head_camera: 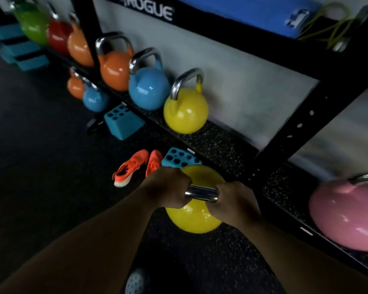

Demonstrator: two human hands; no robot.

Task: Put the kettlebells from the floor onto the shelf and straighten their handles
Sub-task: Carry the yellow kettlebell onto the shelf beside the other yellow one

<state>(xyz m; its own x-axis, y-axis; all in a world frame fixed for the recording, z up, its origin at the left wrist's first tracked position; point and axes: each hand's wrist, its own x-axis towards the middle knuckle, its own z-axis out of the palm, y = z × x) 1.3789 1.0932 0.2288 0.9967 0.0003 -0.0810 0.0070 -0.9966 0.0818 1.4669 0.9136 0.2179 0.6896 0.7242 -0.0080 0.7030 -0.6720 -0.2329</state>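
Note:
A yellow kettlebell (pixel 197 219) hangs in front of the shelf's front edge, above the dark floor. Both hands grip its steel handle (pixel 201 193): my left hand (pixel 168 187) on the left end, my right hand (pixel 235 201) on the right end. The speckled shelf (pixel 217 145) carries a second yellow kettlebell (pixel 185 111), a blue one (pixel 148 88), an orange one (pixel 114 68), and further orange, red and green ones at the far left. A pink kettlebell (pixel 346 213) sits on the shelf at the right.
Under the shelf stand a small orange kettlebell (pixel 75 85), a small blue one (pixel 95 98), two teal blocks (pixel 123 122) with holes and a pair of orange shoes (pixel 136 166). A black rack upright (pixel 302 124) stands right of the held kettlebell. My shoe (pixel 135 281) shows below.

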